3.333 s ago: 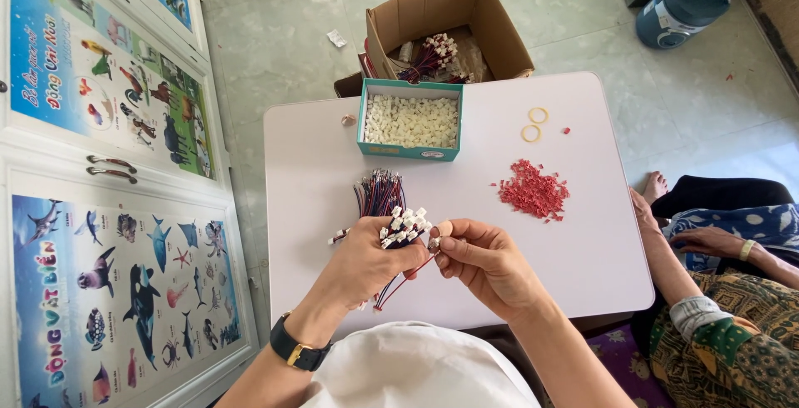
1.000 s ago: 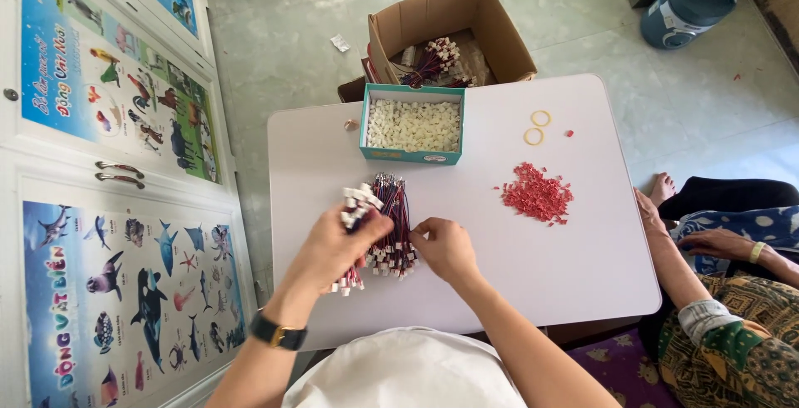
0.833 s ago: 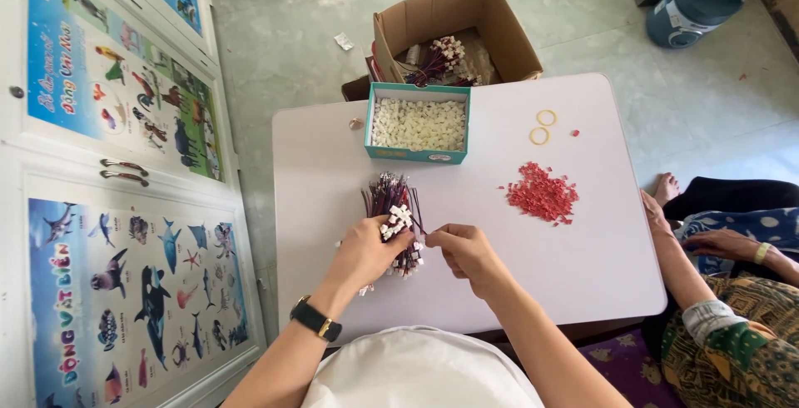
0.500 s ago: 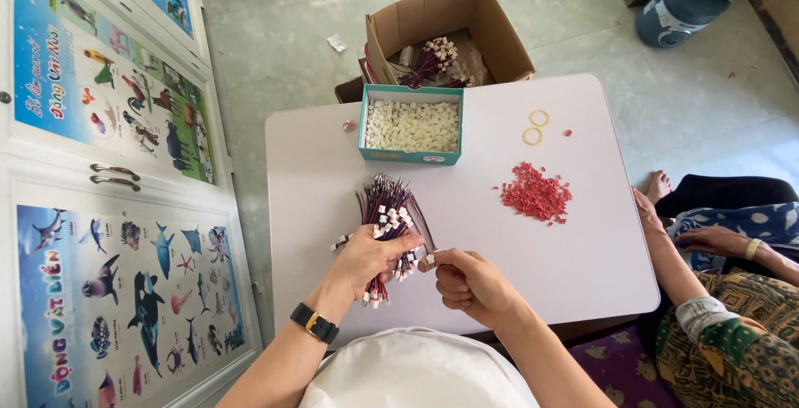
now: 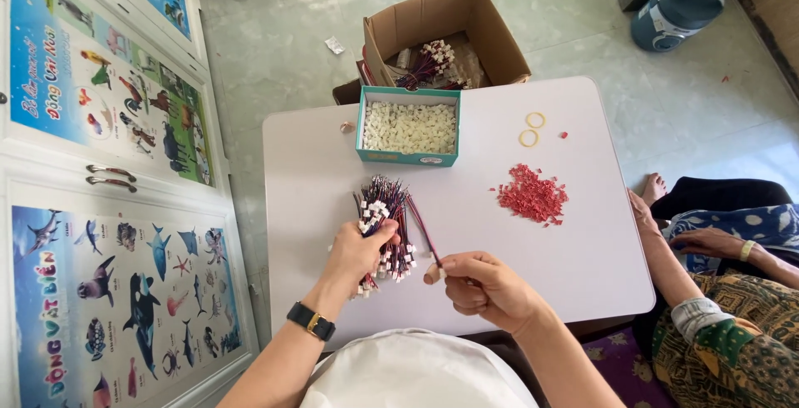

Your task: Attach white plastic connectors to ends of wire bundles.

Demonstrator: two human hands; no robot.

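Note:
My left hand [image 5: 359, 256] grips a bundle of thin red and black wires [image 5: 387, 225] tipped with small white connectors, held just over the white table [image 5: 466, 233]. My right hand [image 5: 487, 290] pinches the end of one wire [image 5: 424, 237] with a small white connector at its tip, drawn out to the right of the bundle. A teal box [image 5: 409, 131] of small white connectors sits farther back on the table. A pile of small red pieces [image 5: 533, 196] lies to the right.
An open cardboard box [image 5: 445, 37] holding more wire bundles stands on the floor behind the table. Two rubber bands [image 5: 531, 127] lie near the far edge. Another person [image 5: 716, 291] sits at the right. Poster-covered cabinet doors [image 5: 100, 166] line the left.
The bundle, earlier held by both hands, is now in my left hand alone. My right hand has drawn away to the right, pulling out a single wire.

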